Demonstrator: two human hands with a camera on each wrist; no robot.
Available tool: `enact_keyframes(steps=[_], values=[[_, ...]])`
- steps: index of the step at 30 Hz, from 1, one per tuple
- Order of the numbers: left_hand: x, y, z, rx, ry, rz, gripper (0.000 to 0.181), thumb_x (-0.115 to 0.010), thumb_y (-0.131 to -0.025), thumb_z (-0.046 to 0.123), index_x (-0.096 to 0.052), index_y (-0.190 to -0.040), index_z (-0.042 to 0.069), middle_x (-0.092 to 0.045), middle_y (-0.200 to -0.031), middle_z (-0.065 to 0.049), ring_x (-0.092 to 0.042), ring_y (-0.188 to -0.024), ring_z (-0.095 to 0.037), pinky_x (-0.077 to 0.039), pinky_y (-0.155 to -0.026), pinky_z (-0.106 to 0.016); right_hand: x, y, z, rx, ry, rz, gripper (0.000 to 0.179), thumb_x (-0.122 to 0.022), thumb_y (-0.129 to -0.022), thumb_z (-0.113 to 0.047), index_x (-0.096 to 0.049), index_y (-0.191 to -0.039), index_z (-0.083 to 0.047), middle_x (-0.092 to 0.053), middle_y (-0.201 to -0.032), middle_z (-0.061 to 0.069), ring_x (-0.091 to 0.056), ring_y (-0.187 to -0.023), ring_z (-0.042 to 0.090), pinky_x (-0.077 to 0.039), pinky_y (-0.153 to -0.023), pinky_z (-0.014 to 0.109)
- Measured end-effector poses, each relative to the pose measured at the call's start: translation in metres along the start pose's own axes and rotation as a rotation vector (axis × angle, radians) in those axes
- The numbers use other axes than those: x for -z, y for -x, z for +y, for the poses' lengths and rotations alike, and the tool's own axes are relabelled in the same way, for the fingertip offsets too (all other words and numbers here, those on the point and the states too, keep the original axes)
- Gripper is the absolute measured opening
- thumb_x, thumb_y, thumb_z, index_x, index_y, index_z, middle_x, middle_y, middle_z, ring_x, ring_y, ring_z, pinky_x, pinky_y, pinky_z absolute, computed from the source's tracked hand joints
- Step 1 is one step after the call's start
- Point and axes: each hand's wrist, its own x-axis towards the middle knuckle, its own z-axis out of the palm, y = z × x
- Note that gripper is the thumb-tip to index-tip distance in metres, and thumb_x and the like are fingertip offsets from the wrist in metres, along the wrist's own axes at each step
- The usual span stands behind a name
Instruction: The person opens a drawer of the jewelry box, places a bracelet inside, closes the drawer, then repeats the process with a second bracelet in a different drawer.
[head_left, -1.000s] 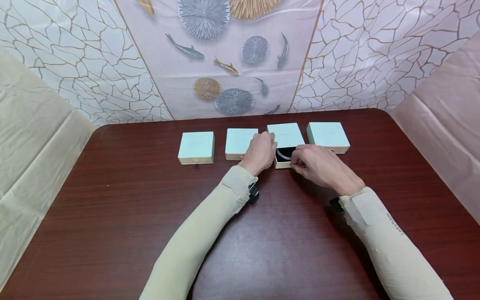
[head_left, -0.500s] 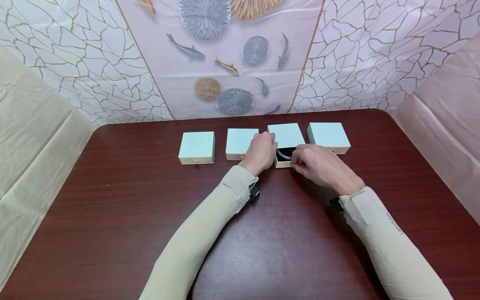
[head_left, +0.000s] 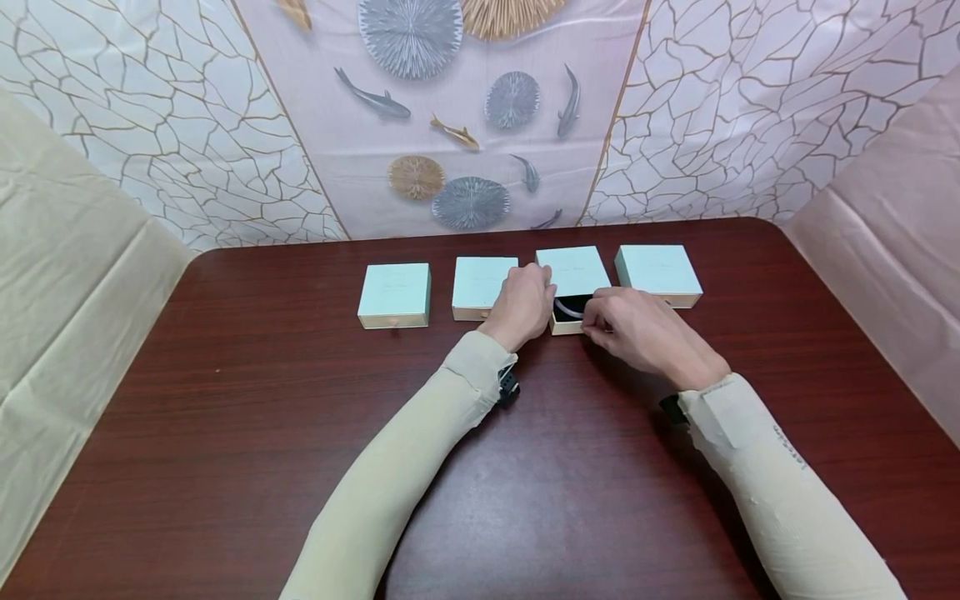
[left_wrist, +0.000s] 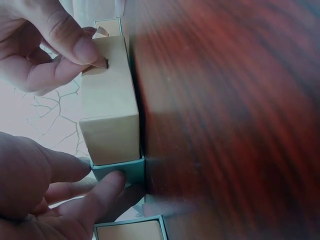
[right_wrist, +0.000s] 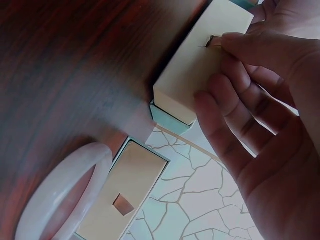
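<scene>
A mint-lidded jewellery box [head_left: 572,268], third from the left in the row, has its cream drawer [head_left: 564,328] pulled partly out toward me. Inside the drawer, part of a pale bangle [head_left: 567,311] shows against black lining. My left hand [head_left: 519,307] grips the box's mint sleeve [left_wrist: 131,172] at its left side, thumb and fingers round it. With thumb and finger, my right hand [head_left: 648,333] pinches the small ribbon tab [right_wrist: 215,42] on the drawer front. Another pale bangle [right_wrist: 95,153] appears in the right wrist view by the rightmost box; the head view does not show it.
Two similar boxes, the far-left box [head_left: 394,293] and the second box [head_left: 480,283], stand left of my left hand. The rightmost box [head_left: 657,271] stands just beyond my right hand. Behind the dark wooden table [head_left: 247,433] hangs a patterned cloth [head_left: 465,125].
</scene>
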Motion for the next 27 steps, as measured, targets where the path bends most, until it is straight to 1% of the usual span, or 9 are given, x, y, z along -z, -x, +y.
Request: enact_keyframes(steps=[6,15,20,27], values=[[0.0001,-0.0002,0.0007,-0.007,-0.022,0.007,0.03,-0.047,-0.109,0.013,-0.058,-0.082,0.007,-0.057,-0.073,-0.01,-0.068,-0.076,-0.028,-0.048,-0.064,-0.026,-0.0008,-0.0004,0.0008,0.005,-0.002,0.009,0.013,-0.068,-0.091,-0.003,-0.075,-0.09,-0.014,-0.069,-0.09,0.0,-0.062,-0.076,0.015,-0.052,-0.07,0.035],[-0.0001,0.0003,0.001,-0.002,-0.004,0.01,0.029,-0.047,-0.108,0.013,-0.059,-0.083,0.007,-0.059,-0.074,-0.012,-0.068,-0.077,-0.027,-0.048,-0.064,-0.026,-0.0021,-0.0009,0.0009,0.006,-0.005,0.02,0.011,-0.068,-0.091,-0.003,-0.075,-0.09,-0.012,-0.069,-0.091,0.001,-0.064,-0.078,0.016,-0.054,-0.072,0.037],[-0.0011,-0.0005,0.0,0.007,0.01,0.009,0.029,-0.048,-0.109,0.014,-0.057,-0.082,0.007,-0.057,-0.073,-0.011,-0.067,-0.076,-0.027,-0.046,-0.065,-0.026,-0.0031,-0.0012,0.0009,0.021,0.0,0.035,0.011,-0.069,-0.09,-0.002,-0.075,-0.09,-0.011,-0.07,-0.091,0.002,-0.064,-0.078,0.016,-0.054,-0.072,0.037],[-0.0013,-0.0012,0.0003,0.014,-0.013,0.011,0.029,-0.048,-0.108,0.015,-0.058,-0.082,0.008,-0.058,-0.074,-0.011,-0.068,-0.079,-0.027,-0.048,-0.067,-0.026,-0.0037,-0.0012,0.0007,0.02,0.001,0.041,0.011,-0.068,-0.09,-0.002,-0.075,-0.09,-0.011,-0.07,-0.09,0.002,-0.064,-0.077,0.016,-0.054,-0.07,0.037]])
